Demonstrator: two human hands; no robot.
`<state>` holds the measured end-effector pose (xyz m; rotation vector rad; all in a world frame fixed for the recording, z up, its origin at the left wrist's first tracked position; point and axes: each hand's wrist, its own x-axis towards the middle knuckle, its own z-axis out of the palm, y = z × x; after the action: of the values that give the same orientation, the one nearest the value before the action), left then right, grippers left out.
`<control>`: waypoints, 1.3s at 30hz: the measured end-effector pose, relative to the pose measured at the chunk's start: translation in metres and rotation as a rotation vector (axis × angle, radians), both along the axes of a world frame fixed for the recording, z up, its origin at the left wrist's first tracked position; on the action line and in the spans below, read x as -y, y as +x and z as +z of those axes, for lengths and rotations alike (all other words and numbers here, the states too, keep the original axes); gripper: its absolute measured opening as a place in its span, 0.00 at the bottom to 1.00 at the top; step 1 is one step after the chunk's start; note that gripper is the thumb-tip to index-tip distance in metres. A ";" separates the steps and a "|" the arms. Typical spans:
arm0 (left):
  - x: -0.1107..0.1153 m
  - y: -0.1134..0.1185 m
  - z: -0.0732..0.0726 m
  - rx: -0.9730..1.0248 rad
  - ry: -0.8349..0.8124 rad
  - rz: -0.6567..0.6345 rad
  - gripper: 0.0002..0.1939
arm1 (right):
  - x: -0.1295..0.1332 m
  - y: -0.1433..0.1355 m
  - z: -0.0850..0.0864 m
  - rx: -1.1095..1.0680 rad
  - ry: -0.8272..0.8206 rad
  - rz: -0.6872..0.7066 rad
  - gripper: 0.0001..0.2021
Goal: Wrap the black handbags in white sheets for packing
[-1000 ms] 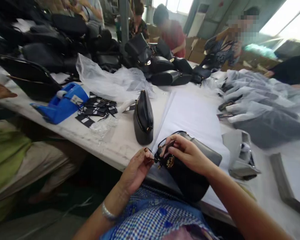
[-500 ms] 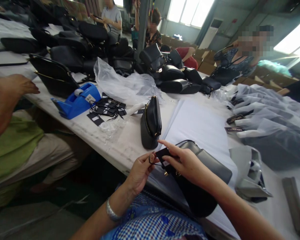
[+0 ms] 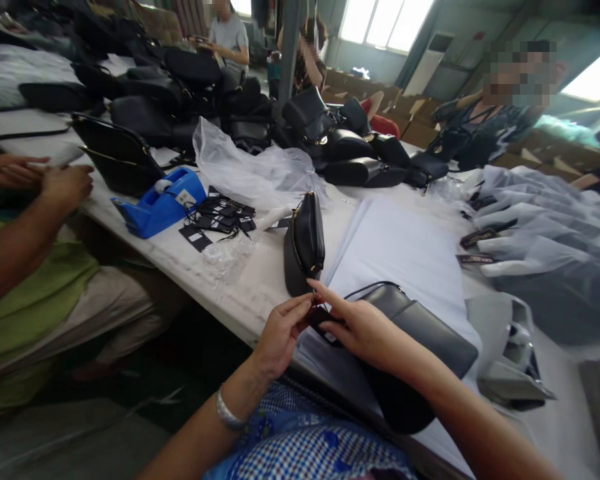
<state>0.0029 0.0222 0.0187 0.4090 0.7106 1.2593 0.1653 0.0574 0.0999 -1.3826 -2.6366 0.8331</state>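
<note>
Between my hands is a black hang tag (image 3: 322,321) with a thin black cord. My left hand (image 3: 279,331) pinches the cord with thumb and fingertips. From the other side, my right hand (image 3: 370,330) grips the tag, its forefinger reaching toward the cord. Under my right hand and forearm lies a black handbag (image 3: 425,320), partly hidden, its thin strap (image 3: 367,288) curving over the top. Just beyond my fingertips a second black handbag (image 3: 305,247) stands upright with a gold zip.
A pile of black tags (image 3: 223,217) and a blue tape dispenser (image 3: 163,203) lie left. White sheets (image 3: 395,247) are under the handbag. A grey tape dispenser (image 3: 515,353) and wrapped bags (image 3: 555,260) stand right. A co-worker's hands (image 3: 65,183) are at far left.
My left fingers have drawn closer to the right hand, and the tag now sits lower and more covered. The co-worker at left has brought both hands into view, holding something pale.
</note>
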 end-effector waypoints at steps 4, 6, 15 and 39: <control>0.003 0.002 -0.011 0.150 -0.099 -0.033 0.14 | 0.001 0.009 0.007 -0.183 -0.041 -0.115 0.32; 0.003 0.006 -0.015 0.152 -0.109 -0.077 0.16 | 0.000 0.012 0.006 -0.187 -0.045 -0.135 0.33; -0.004 0.020 -0.018 -0.084 -0.055 -0.009 0.18 | -0.006 0.011 -0.001 0.011 0.003 -0.044 0.36; 0.023 -0.035 0.015 -0.858 0.029 0.214 0.15 | 0.009 0.070 -0.010 -0.110 0.218 -0.392 0.18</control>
<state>-0.0319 -0.0008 0.0333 0.9388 1.4900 1.2777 0.2350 0.0487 0.0900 -1.6560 -2.1887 0.5385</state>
